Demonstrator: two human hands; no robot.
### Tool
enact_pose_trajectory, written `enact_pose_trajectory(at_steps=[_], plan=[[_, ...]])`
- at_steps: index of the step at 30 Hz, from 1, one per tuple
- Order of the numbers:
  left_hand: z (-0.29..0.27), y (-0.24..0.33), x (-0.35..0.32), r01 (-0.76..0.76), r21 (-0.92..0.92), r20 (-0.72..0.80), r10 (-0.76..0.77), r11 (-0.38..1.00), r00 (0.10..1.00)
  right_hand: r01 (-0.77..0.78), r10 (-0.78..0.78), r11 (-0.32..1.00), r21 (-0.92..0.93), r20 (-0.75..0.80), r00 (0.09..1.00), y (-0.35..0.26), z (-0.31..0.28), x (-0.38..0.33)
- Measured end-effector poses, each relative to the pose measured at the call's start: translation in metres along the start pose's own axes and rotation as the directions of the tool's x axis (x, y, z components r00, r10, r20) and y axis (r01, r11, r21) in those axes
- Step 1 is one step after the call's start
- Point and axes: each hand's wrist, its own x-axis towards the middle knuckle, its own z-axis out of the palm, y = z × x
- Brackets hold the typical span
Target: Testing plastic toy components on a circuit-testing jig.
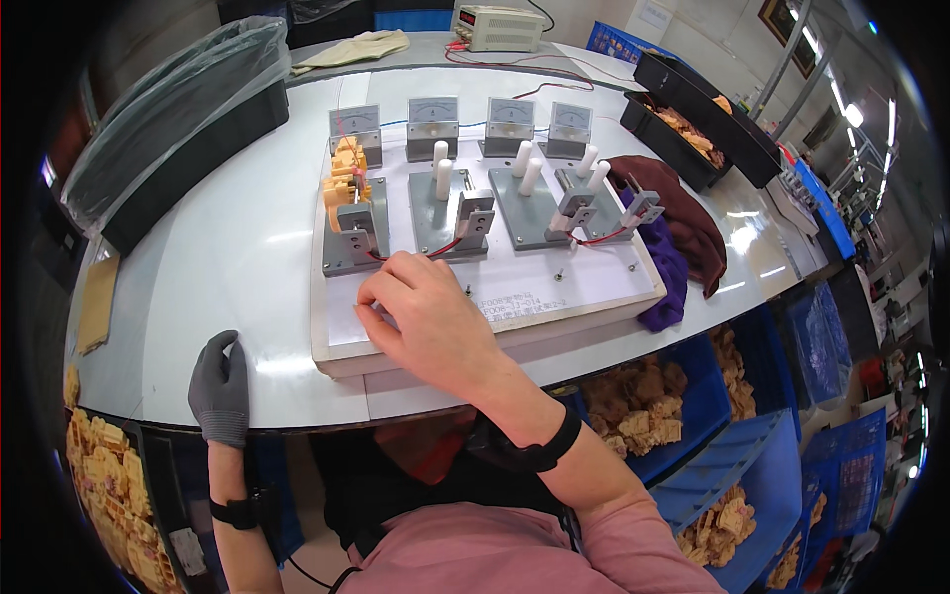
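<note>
My bare right hand (421,317) reaches over the front left of a white test board (589,302). Its fingers are bent and pinched together, and whatever they grip is hidden beneath them. My left hand (220,388), in a grey glove, lies at the table's front edge with its fingers stretched out and nothing in it. A yellow plastic part (346,188) sits on the leftmost grey fixture (378,213), beyond my right hand. Beside it, a grey fixture (426,203) with white posts carries no yellow part. A small toggle switch (559,275) stands on the board farther right.
Several analog meters (432,124) line the board's back. A plastic-lined black bin (198,163) stands left, a power supply (500,30) at the back. Dark cloths (683,228) lie against the board's right side. Blue crates (708,396) with yellow parts sit below the right edge.
</note>
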Motion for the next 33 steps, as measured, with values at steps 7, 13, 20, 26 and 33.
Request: enact_pose_trajectory(at_steps=[7, 13, 20, 26, 33], plan=[[0.0041, -0.0049, -0.001, -0.04, -0.002, -0.063, 0.04, 0.999, 0.997, -0.008, 0.008, 1.0, -0.015, -0.004, 1.0, -0.001, 0.0002, 0.0005], [0.0038, -0.0024, 0.0, -0.04, 0.002, -0.051, 0.04, 0.999, 0.998, -0.048, 0.048, 0.998, -0.042, -0.004, 0.999, -0.0007, 0.0009, 0.001], [0.0045, -0.0004, -0.0001, -0.018, -0.001, -0.043, 0.018, 1.0, 0.999, -0.066, 0.065, 0.998, -0.018, -0.003, 0.998, -0.002, -0.0011, 0.0008], [0.0045, -0.0054, -0.0011, -0.059, 0.004, -0.092, 0.059, 0.998, 0.994, -0.056, 0.056, 0.998, 0.004, 0.017, 0.998, -0.0024, -0.0002, 0.0007], [0.0024, -0.0024, -0.0013, -0.066, 0.044, -0.101, 0.071, 0.997, 0.992, -0.034, 0.034, 0.999, -0.013, 0.043, 0.998, -0.0046, -0.0026, 0.0015]])
